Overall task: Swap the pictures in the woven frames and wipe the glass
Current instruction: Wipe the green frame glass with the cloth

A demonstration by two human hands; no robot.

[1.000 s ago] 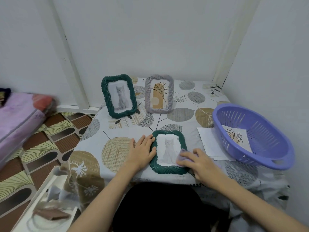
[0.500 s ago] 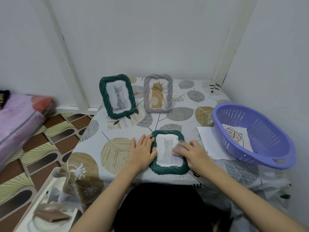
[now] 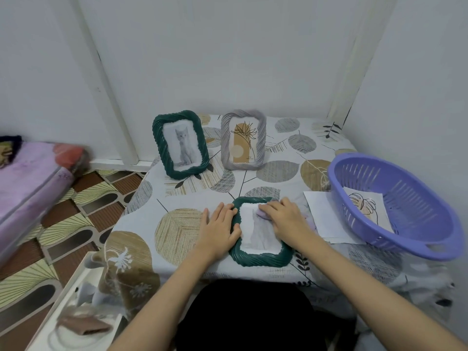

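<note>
A green woven frame (image 3: 260, 255) holding a cat picture is laid flat near the front edge of the surface (image 3: 177, 229). It is steadied at its left rim by the left hand (image 3: 219, 228), fingers spread flat. A small lilac cloth (image 3: 261, 214) is pressed onto the upper glass under the right hand (image 3: 283, 217), fingers curled over it.

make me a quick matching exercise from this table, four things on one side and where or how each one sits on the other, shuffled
Things:
1. grey woven frame
2. green frame with the cloth on it
3. purple basket
4. left hand

Places or states:
A. lying flat at the near edge of the table
B. standing upright at the back, holding a plant drawing
C. pressed on the flat frame's left border
D. at the right, with a leaf drawing inside

Pairs: 1-B, 2-A, 3-D, 4-C
</note>
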